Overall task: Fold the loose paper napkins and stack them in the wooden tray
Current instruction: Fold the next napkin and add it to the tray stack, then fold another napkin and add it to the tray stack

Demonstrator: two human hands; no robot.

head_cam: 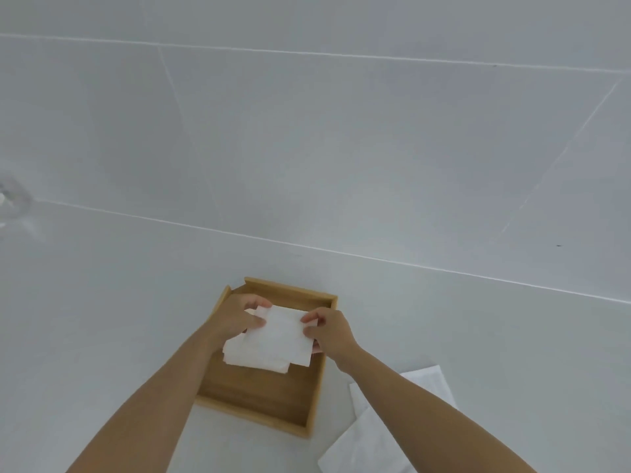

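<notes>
A square wooden tray sits on the white counter in front of me. Inside its far half lies a stack of folded white napkins. Both hands hold one folded napkin just above that stack. My left hand pinches its left far corner, and my right hand pinches its right edge. Loose unfolded napkins lie on the counter to the right of the tray, partly hidden under my right forearm.
A white tiled wall rises directly behind the tray. A blurred glassy object shows at the far left edge. The white counter stretches to the left of the tray.
</notes>
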